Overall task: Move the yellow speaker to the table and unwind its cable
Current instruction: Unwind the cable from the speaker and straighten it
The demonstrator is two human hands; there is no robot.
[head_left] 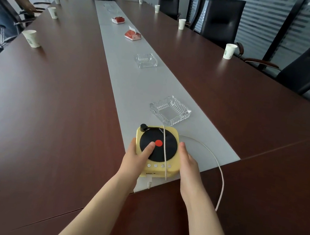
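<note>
Both hands grip the yellow speaker (157,150) on the grey runner (140,88) of a long table (55,106), just short of a glass ashtray (170,110). The left hand (135,159) clasps its left side, thumb on the black disc; the right hand (188,164) holds its right side. A white cable (219,169) crosses the speaker's top and loops off to its right.

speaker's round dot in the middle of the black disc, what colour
Red, clearest in the head view.
</note>
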